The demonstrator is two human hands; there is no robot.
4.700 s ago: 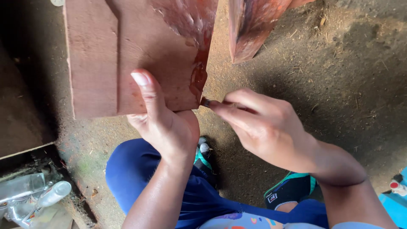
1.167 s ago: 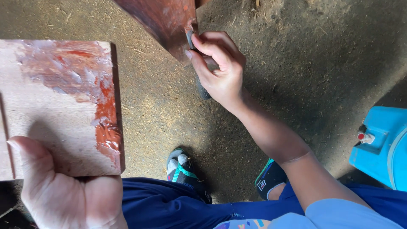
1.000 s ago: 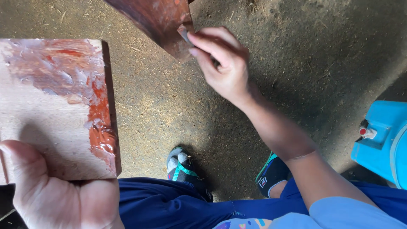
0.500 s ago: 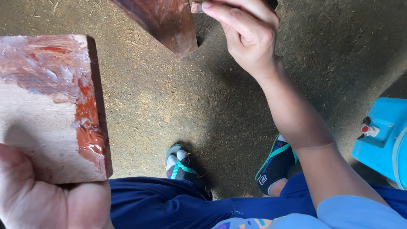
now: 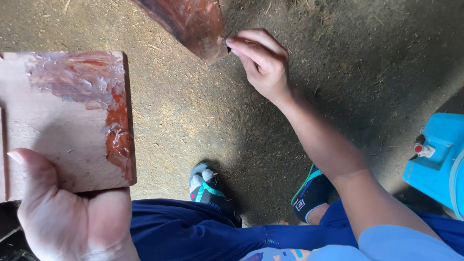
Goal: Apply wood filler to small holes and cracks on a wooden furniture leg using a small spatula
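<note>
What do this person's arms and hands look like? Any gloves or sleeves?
No gloves: the left hand and right hand are bare, with no rings or watch visible. The right forearm is bare up to a short light-blue sleeve. The left arm is out of view.

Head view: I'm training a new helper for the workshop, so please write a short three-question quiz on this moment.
1. True or false: the left hand holds the square wooden board from below, thumb on its face.
2. What does the right hand touch? A) the blue container B) the tip of the reddish wooden piece C) a sandal
3. Where on the board does the glossy red-brown smear lie?

Key
1. True.
2. B; a small dark tool seems pinched in the fingertips, too small to identify.
3. Along its top and right edge.
</note>
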